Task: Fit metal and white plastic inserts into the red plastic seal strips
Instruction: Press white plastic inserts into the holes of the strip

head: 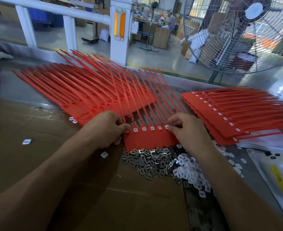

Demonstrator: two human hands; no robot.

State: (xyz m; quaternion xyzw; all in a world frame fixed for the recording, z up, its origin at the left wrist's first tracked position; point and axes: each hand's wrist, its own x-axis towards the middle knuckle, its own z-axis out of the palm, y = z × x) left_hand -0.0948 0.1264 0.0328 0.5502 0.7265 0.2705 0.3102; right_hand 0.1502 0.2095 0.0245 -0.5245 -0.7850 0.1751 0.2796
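Head view: nearest lies flattened brown cardboard (37,164), covering the left and middle of a metal bench (29,95). On it, just under the wrists, sits a heap of grey metal inserts (147,161), and touching its right side a heap of white inserts (189,170); a few white ones lie scattered apart on the cardboard. At the right edge is a white bag (274,165) with a yellow label. Just beyond the heaps a red strip set (148,139) lies flat, its tails pointing away, with a row of white inserts already seated along its heads. The left hand (106,129) has its fingers curled and grips the set's left end, thumb on top near the first insert. The right hand (185,129) is curled too, its fingertips pinching at the rightmost insert on the set's right end. Farther left spreads a fan of unfilled strips (80,87); to the right lies a stack of filled strips (220,114), white inserts showing in line. Beyond the bench edge stand a white railing (69,20), a large caged fan (247,34), and a factory floor with boxes and a distant person (171,20).
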